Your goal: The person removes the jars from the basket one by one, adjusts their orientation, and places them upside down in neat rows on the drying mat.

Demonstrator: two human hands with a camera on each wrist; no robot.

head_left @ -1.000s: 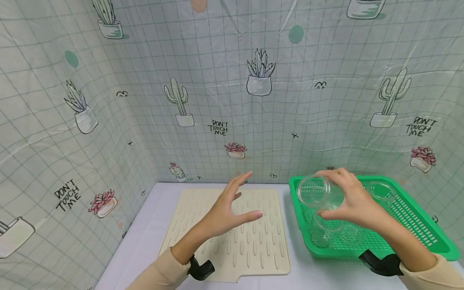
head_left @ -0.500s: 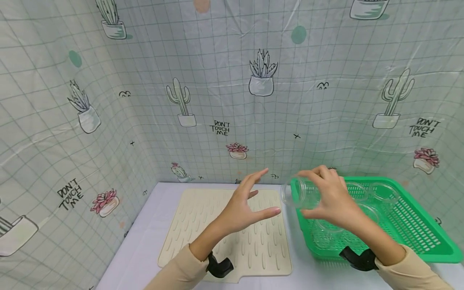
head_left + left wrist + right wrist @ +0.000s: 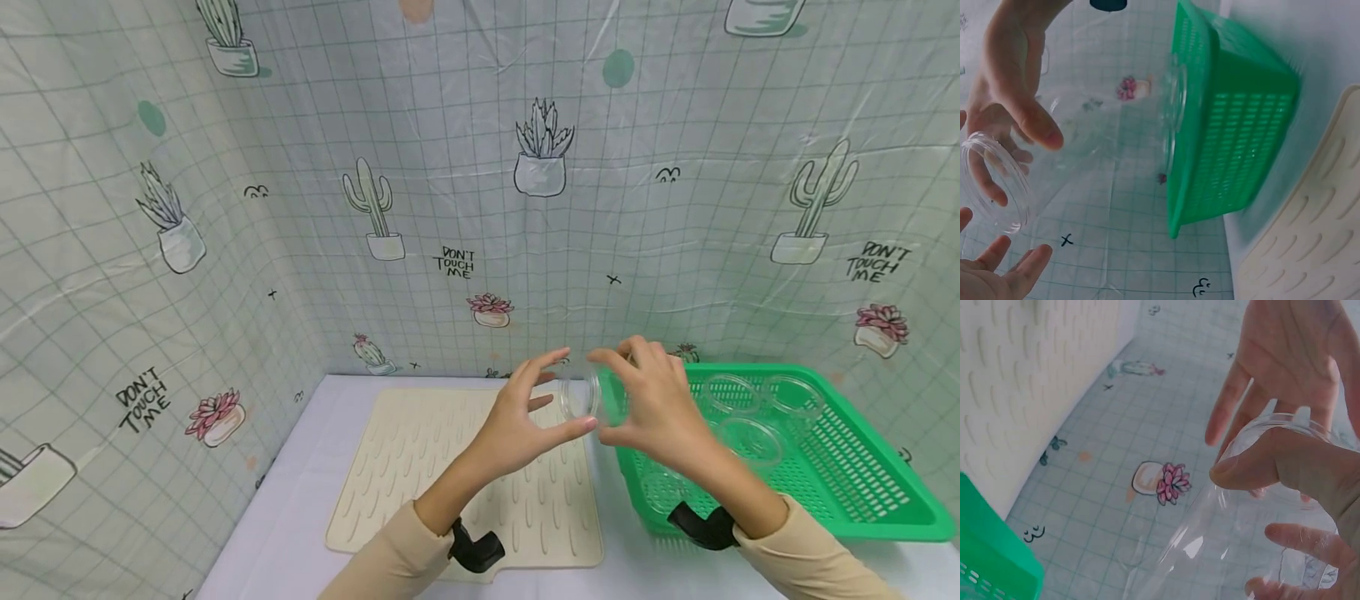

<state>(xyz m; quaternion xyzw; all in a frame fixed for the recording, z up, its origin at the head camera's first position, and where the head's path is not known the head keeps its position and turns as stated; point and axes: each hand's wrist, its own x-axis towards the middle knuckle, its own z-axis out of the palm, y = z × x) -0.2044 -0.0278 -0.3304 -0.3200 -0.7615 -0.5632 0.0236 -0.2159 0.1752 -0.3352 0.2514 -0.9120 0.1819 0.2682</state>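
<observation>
Held sideways above the gap between mat and basket is a clear plastic jar point(image 3: 580, 396), its round mouth turned towards the left hand. My right hand point(image 3: 654, 404) grips the jar body, thumb below and fingers over the top in the head view. In the right wrist view the thumb presses along the side of the jar point(image 3: 1192, 547). My left hand point(image 3: 517, 421) is spread wide at the mouth end, its thumb and fingertips close around the rim. Beyond the left fingers, the left wrist view shows the rim point(image 3: 1021, 197) of the jar.
On the right stands a green perforated basket point(image 3: 795, 531) holding several more clear jars point(image 3: 750, 442). A cream ridged mat point(image 3: 450, 467) lies on the white table point(image 3: 300, 442) at its left. A patterned curtain point(image 3: 450, 125) hangs behind and on the left.
The right hand has carried the jar left, out from over the basket, turning its mouth further leftward. The left hand has moved right to meet it at the rim.
</observation>
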